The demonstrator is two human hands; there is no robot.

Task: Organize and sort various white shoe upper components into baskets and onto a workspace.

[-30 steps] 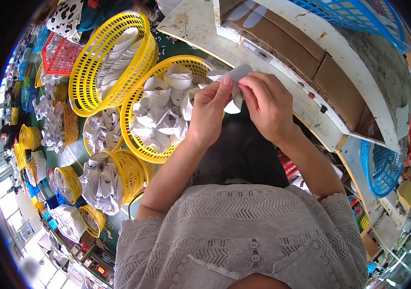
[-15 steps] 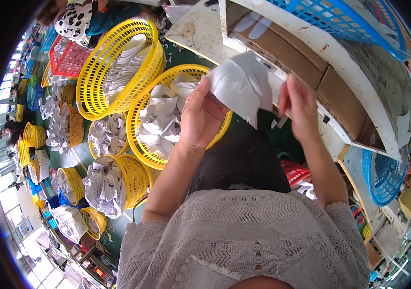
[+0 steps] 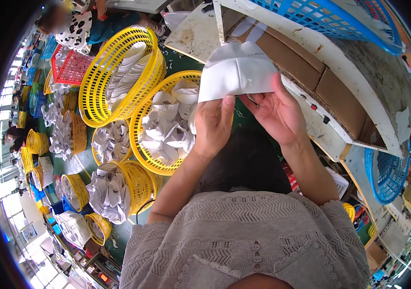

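Note:
A white, curved piece with a seam down its middle, which looks like a shoe upper (image 3: pixel 236 72), is held up in front of me. My left hand (image 3: pixel 213 123) grips its lower left edge, thumb in front and fingers mostly hidden behind. At the lower right edge, my right hand (image 3: pixel 280 113) has its thumb against the piece and its other fingers curled underneath. A small dark, metallic bit (image 3: pixel 259 98) shows by the right fingers; I cannot make out what it is. Just left of my left hand stands a yellow basket (image 3: pixel 140 139) of similar loose white pieces.
Another yellow basket (image 3: pixel 87 94) with stacked white pieces leans behind it, near a red basket (image 3: pixel 73 72). A worn white bench with a cardboard-lined shelf (image 3: pixel 301 53) runs along the right. Blue baskets (image 3: pixel 383 178) flank it. A person (image 3: pixel 82 24) sits at the far left.
My right hand has come left from beside the piece and now touches its right edge. The white piece has turned, so its seam and straight lower edge face me.

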